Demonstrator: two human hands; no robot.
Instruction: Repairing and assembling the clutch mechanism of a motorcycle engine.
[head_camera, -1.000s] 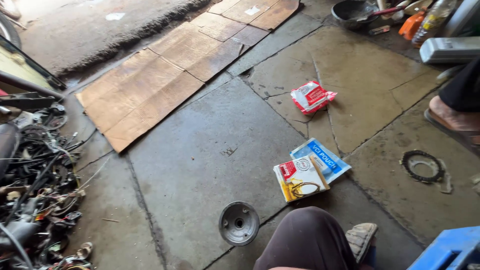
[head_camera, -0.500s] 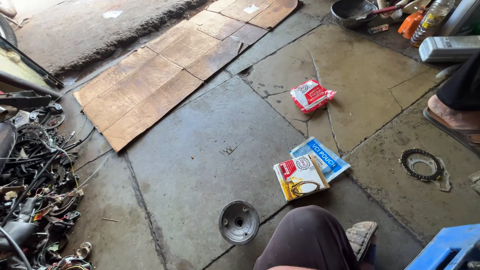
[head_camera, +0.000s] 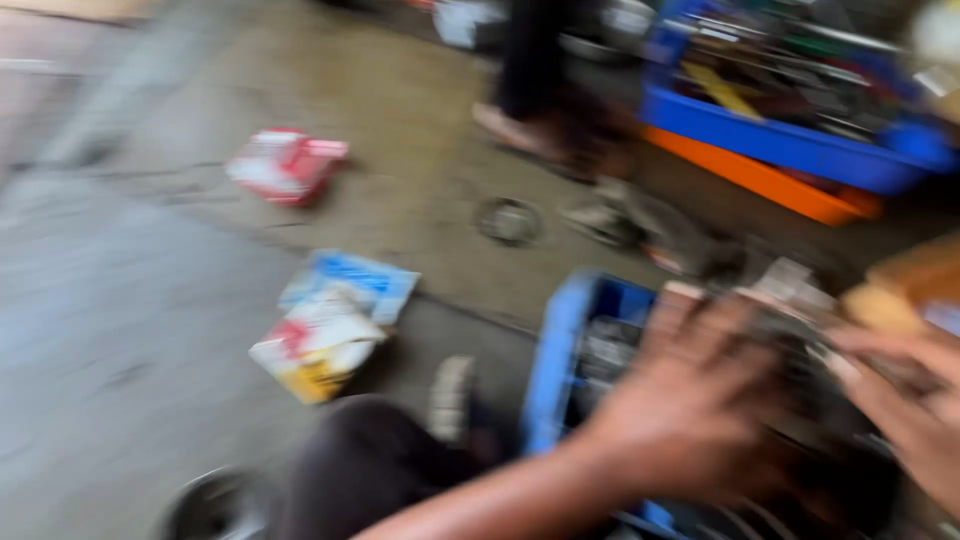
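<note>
Clearly, much blur is seen in the whole picture, so fine details cannot be told. At the lower right of the frame, the left hand (head_camera: 690, 400) is spread with its fingers open and is laid on a dark, bulky object (head_camera: 800, 400). The right hand (head_camera: 905, 400) is placed at the right side of the same object; whether it is gripping or only touching cannot be told. The object is held just above a blue plastic crate (head_camera: 560, 360), whose straight rim is seen at the lower centre, with grey metal parts inside.

To the left, a wide area of grey concrete floor (head_camera: 110, 330) is left open, rough and stained. Near the centre, two flat cardboard boxes are lying one against the other: a blue box (head_camera: 355, 280) and a white, red and yellow box (head_camera: 315, 345). A red and white packet (head_camera: 285, 165) is lying apart at the upper left. A small dark ring (head_camera: 508, 220) is seen on the floor at the centre. At the upper right, a long blue tray (head_camera: 790, 140) filled with tools is set over an orange edge. A round metal bowl (head_camera: 215, 505) is cut by the lower edge.
</note>
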